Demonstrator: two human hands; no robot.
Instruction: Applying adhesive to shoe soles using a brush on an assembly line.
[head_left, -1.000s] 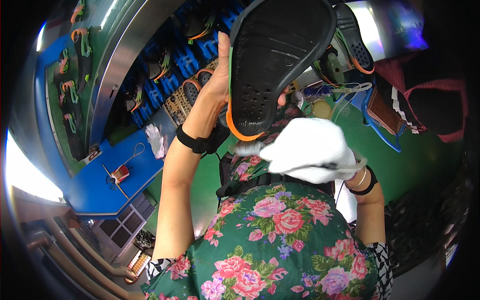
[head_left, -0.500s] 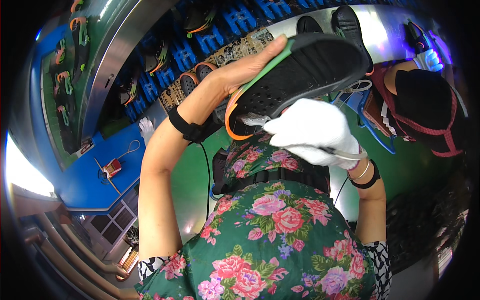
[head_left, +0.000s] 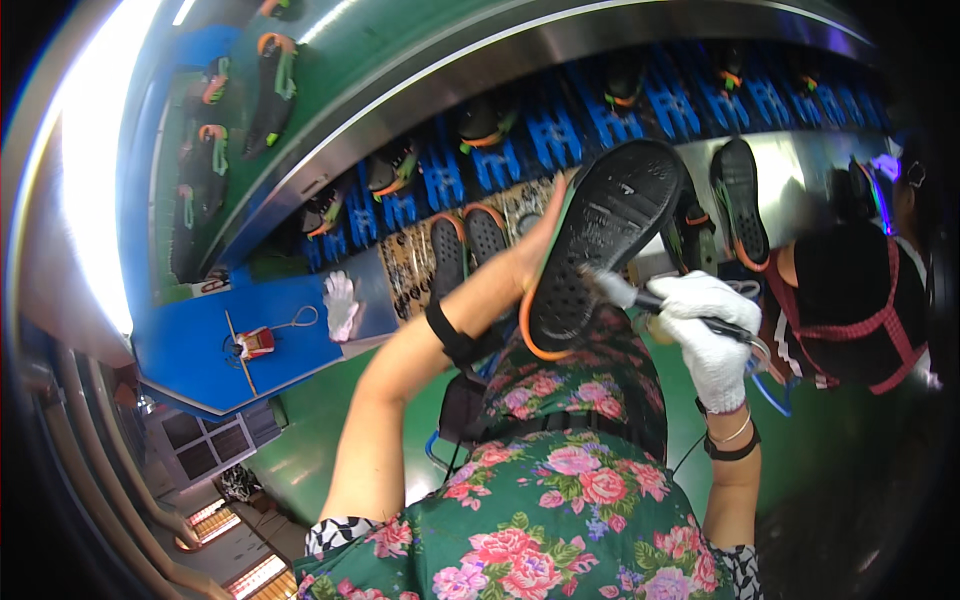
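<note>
Brushing black sole (head_left: pixel 600 250), right hand (head_left: pixel 705 335); left hand (head_left: pixel 545 235) gripping sole edge.

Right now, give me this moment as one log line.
left hand: holds shoe, sole up | right hand: white glove, brush on sole | behind: blue racks with shoes

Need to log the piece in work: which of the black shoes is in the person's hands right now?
The shoe held sole-up in the left hand, brush in the gloved right hand touching its sole. The others sit on the blue racks.
</note>
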